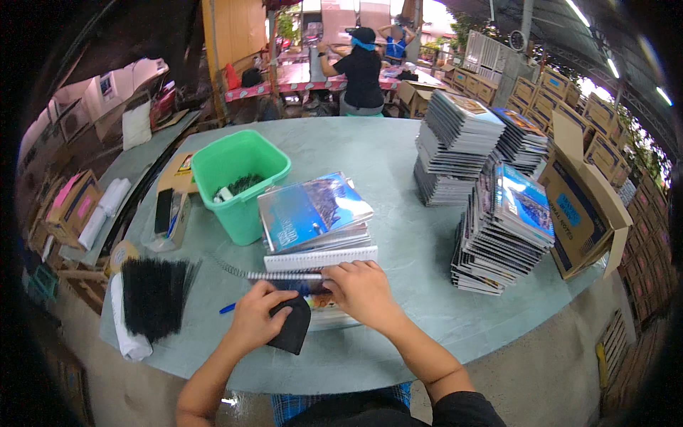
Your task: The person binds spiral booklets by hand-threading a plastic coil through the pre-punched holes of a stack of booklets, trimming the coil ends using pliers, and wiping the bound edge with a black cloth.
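Across the grey-green worktop (420, 263), left to right: dense bundle of thin black strands (153, 295); square green plastic bin (238, 213); left hand (260, 319), pinching a flat, round-cornered black piece (292, 333); dark-covered spiral notebook (307, 286) between both hands, near a stack of blue-covered notebooks (306, 213); right hand (364, 290), bent over the spiral notebook's coiled edge, pinching or only pressing unclear; tall notebook stacks (455, 146); open brown cardboard box (583, 235).

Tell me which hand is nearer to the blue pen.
Left. The left hand is just to the right of the blue pen; the right hand is farther to the right, at the spiral-bound notebook.
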Action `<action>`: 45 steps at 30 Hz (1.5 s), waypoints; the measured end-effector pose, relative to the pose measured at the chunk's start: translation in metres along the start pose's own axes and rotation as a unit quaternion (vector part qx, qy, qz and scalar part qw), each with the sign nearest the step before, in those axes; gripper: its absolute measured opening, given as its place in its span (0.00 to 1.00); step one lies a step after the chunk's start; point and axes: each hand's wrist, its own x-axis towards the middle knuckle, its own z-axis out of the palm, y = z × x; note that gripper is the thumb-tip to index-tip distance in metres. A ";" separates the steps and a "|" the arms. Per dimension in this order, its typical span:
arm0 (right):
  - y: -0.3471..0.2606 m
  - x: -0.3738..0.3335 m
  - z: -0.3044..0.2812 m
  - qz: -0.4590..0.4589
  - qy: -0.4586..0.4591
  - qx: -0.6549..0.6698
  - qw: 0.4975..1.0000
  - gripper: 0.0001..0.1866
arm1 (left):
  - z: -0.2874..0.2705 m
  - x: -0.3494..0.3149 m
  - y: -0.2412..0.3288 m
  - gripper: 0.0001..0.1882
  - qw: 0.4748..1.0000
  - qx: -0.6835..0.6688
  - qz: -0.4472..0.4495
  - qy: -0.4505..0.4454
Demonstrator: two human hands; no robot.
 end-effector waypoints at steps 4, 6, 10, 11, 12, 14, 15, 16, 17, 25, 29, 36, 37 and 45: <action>0.039 -0.010 0.000 0.123 -0.062 0.385 0.913 0.11 | -0.006 0.024 0.018 0.13 0.912 -0.033 -0.015 0.408; 0.044 -0.012 0.023 0.106 0.021 0.404 0.908 0.11 | 0.008 0.016 0.008 0.12 0.977 -0.015 0.011 0.213; 0.049 -0.005 0.042 0.092 0.057 0.497 0.861 0.11 | -0.005 0.029 0.007 0.11 0.967 -0.017 0.070 0.245; 0.051 -0.007 0.048 0.097 0.059 0.510 0.853 0.11 | 0.000 0.033 0.009 0.11 0.953 -0.060 0.037 0.293; 0.052 -0.009 0.052 0.100 0.060 0.523 0.844 0.11 | 0.005 0.035 0.009 0.11 0.935 -0.103 0.001 0.339; 0.052 -0.010 0.054 0.097 0.062 0.523 0.845 0.11 | 0.013 0.025 0.001 0.13 0.994 0.033 0.025 0.099; 0.052 -0.011 0.052 0.095 0.070 0.509 0.853 0.10 | 0.013 0.024 0.006 0.14 0.998 0.034 0.003 0.048; 0.052 -0.009 0.048 0.088 0.084 0.499 0.858 0.10 | 0.004 0.033 0.001 0.15 0.988 -0.004 0.043 0.146; 0.053 -0.009 0.048 0.083 0.088 0.501 0.857 0.10 | -0.004 0.039 0.000 0.16 0.967 -0.047 0.072 0.239; 0.053 -0.005 0.051 0.069 0.102 0.516 0.848 0.10 | -0.003 0.034 0.000 0.13 0.960 -0.019 0.034 0.277; 0.054 -0.014 0.044 0.083 0.112 0.456 0.879 0.10 | 0.023 0.042 0.019 0.14 0.964 -0.032 0.105 0.243; 0.025 -0.011 0.016 -0.019 0.147 0.114 0.982 0.08 | 0.014 0.020 0.036 0.12 0.952 -0.188 0.014 0.242; 0.018 -0.011 0.016 -0.014 0.133 0.083 0.988 0.08 | 0.026 0.012 0.023 0.13 0.987 -0.044 0.084 0.132; 0.004 -0.004 0.025 -0.011 0.081 0.083 0.993 0.09 | 0.091 -0.037 -0.032 0.15 0.997 -0.025 -0.013 -0.078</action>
